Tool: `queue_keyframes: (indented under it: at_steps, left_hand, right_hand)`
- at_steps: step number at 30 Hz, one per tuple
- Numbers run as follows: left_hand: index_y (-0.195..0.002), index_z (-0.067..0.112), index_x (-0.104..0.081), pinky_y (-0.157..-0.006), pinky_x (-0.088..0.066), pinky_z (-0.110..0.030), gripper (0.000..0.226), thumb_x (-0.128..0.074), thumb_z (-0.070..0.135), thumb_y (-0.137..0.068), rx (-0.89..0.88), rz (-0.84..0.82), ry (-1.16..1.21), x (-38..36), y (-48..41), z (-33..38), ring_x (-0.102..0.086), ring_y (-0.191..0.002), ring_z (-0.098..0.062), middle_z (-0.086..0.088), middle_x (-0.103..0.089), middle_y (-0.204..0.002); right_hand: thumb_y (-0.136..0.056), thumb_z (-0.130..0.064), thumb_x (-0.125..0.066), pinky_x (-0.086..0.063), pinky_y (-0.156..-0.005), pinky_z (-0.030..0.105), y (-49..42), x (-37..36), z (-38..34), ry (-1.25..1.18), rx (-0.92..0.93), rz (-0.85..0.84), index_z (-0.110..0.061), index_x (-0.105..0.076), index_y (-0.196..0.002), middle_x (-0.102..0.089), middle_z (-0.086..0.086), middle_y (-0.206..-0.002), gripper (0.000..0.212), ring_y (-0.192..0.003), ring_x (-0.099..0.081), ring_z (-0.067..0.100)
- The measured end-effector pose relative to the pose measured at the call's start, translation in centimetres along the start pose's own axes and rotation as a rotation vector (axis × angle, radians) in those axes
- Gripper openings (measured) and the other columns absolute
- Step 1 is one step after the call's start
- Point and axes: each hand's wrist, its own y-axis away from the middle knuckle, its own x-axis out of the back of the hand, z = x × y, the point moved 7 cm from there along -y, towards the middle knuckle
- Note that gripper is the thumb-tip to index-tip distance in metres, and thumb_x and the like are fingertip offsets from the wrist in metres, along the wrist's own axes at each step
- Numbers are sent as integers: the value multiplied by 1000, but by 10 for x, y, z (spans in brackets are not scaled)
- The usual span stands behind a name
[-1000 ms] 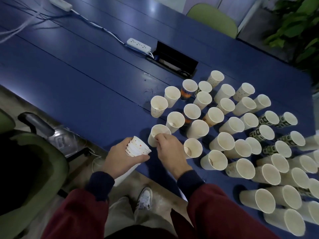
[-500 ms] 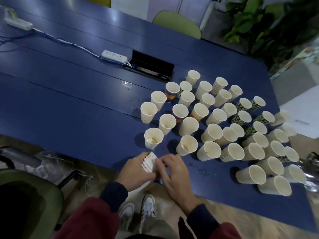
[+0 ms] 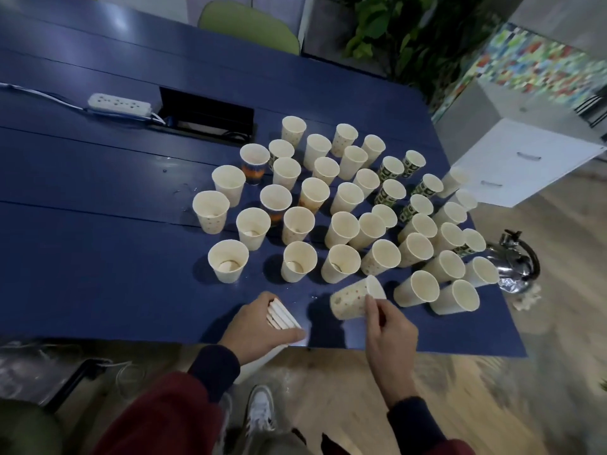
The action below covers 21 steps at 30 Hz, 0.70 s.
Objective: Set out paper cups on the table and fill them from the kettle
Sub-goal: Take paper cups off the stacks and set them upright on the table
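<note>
One dotted white paper cup [image 3: 351, 300] has just come free of the stack of nested white paper cups [image 3: 284, 315]. Half a second ago both hands were pressed together at that stack by the table's near edge, with the right fingers working at the outermost cup. Now the hands are apart. The right hand [image 3: 391, 326] pinches the freed cup near its rim, thumb and fingers curled on it. It holds the cup tipped well over, mouth toward 2 o'clock and base toward 8 o'clock, low over the dark blue wooden table [image 3: 98, 257]. Whether the cup touches the tabletop I cannot tell. The left hand [image 3: 256, 326] is wrapped round the rest of the stack, at 9 o'clock of the freed cup.

Many standing paper cups [image 3: 345, 198] crowd the table from 12 to 3 o'clock of the hands. The freed cup lies just at 6 o'clock of their front row, beside a gap there. I judge that it is about to be righted and stood in that gap, so setting out is not finished and the stack has more to give.

The shiny metal kettle [image 3: 519, 267] sits at 3 o'clock, just past the table's edge, with neither hand on it. What it rests on is unclear. A few front cups show something pale at the bottom, but I cannot tell whether it is water.
</note>
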Motion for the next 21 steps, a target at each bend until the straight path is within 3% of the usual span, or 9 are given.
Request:
queue_keyframes:
  at_steps: [5,9,11,15,17,19,21]
  left_hand:
    - [-96,25,-50,-74,-55,-40,59,-86,54,-60,-5,-16,8,-29,-14,8,-63,-77,-9,5,-66,-86]
    - [-96,26,-53,-73,-54,-35,54,-85,54,-63,-28,-1,21,-47,-21,25,-63,-75,-6,4,-68,-84]
    - [-94,25,-54,-73,-54,-35,60,-81,64,-57,-20,-11,14,-53,-20,30,-64,-78,-9,4,-69,-84]
    - [-94,22,-57,-73,-57,-36,58,-83,58,-56,-32,29,39,-46,-17,43,-66,-78,-8,4,-70,-84]
    - [-92,22,-58,-75,-57,-40,47,-83,48,-62,-59,70,74,-36,-13,52,-67,-78,-9,5,-71,-84]
    - [-92,23,-59,-76,-56,-44,38,-76,44,-65,-90,118,96,-18,-5,60,-67,-79,-11,6,-71,-85]
    - [-94,25,-60,-75,-57,-44,38,-71,42,-62,-110,163,118,7,6,65,-67,-81,-12,5,-71,-87]
  right_hand:
    - [-91,-10,-71,-40,-63,26,-27,-8,43,172,13,-54,-9,-72,-92,-70,4,-82,2,-69,-63,22]
    - [-92,-14,-68,-41,-68,28,-37,-23,63,231,12,-196,-8,-70,-106,-71,8,-101,15,-86,-67,29]
    - [-93,-16,-69,-42,-68,29,-35,-18,57,216,12,-166,-9,-68,-112,-69,9,-108,21,-84,-66,26]
    - [-94,-21,-69,-42,-62,23,-20,-9,-1,-21,108,-112,-18,-70,-98,-68,-4,-91,5,-69,-60,8]
    - [-100,-37,-59,-41,-58,23,-9,-26,-33,-166,167,-287,-24,-66,-84,-62,-13,-74,22,-68,-59,9]
    - [-102,-49,-47,-39,-55,33,2,-42,-65,-246,243,-426,-21,-59,-72,-56,-6,-64,43,-62,-54,14]
    - [-102,-49,-45,-33,-53,34,6,-50,-94,-340,315,-479,-21,-50,-66,-49,-6,-60,46,-56,-45,12]
